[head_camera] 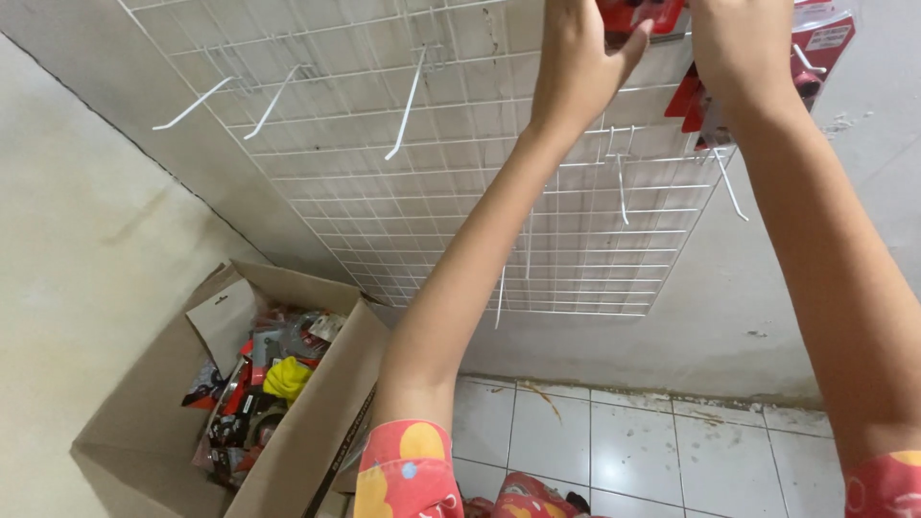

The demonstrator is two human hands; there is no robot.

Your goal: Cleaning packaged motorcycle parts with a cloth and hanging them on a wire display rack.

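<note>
Your left hand [576, 67] reaches up to a red carded package [641, 13] at the top of the white wire grid panel [460, 192], fingers loosely curled, thumb touching its lower edge; your right hand [743, 48] covers more red packages [815, 48]; its grip I cannot tell; an open cardboard box [317, 422] sits below.
</note>
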